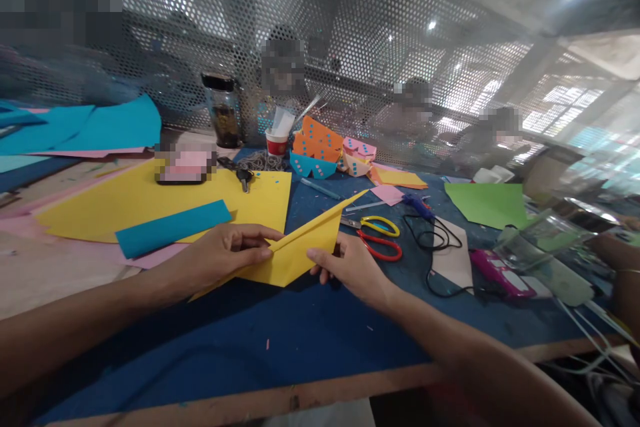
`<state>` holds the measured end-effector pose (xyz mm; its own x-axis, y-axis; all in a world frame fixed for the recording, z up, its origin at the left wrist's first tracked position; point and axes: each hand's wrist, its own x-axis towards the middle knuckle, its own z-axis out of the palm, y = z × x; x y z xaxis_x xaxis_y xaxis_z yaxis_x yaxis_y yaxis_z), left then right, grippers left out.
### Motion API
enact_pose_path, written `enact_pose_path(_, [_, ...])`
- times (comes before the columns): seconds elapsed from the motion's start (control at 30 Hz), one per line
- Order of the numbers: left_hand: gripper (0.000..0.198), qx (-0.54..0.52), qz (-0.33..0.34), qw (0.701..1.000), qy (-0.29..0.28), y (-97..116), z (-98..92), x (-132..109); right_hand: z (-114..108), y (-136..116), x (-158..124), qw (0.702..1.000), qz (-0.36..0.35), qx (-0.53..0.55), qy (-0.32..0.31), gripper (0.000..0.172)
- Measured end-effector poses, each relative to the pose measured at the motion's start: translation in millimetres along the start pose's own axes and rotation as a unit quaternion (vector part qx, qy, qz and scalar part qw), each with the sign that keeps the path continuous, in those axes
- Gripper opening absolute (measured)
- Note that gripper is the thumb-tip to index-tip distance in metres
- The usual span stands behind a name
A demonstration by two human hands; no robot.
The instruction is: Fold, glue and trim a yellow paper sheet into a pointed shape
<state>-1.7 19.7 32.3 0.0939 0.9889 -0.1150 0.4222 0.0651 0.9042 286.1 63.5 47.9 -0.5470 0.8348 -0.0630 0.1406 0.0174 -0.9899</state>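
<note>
Paper (295, 250), yellow and folded, held above the blue mat (280, 333): my left hand (225, 253) pinches its crease, my right hand (350, 267) grips the lower edge, keeping the fold taut; scissors (377, 233) lie just beside

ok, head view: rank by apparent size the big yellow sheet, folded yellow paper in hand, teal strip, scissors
1. big yellow sheet
2. folded yellow paper, held by left hand and right hand; nearer the camera, so inflated
3. teal strip
4. scissors
</note>
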Motion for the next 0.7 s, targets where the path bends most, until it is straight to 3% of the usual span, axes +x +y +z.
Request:
enact_pose_path(0.23, [0.072,0.005,0.008,1.0,-0.007,-1,-1.7,2,-1,2,1,1.0,0.004,-0.007,-0.001,0.065])
enact_pose_path(0.47, [0.074,-0.006,0.01,1.0,-0.004,-12,-0.8,7,-2,4,0,1.0,0.011,-0.028,-0.002,0.053])
enact_pose_path(0.7, [0.075,-0.015,0.019,1.0,-0.005,-33,0.3,11,-5,2,2,0.998,-0.046,0.002,0.037,0.066])
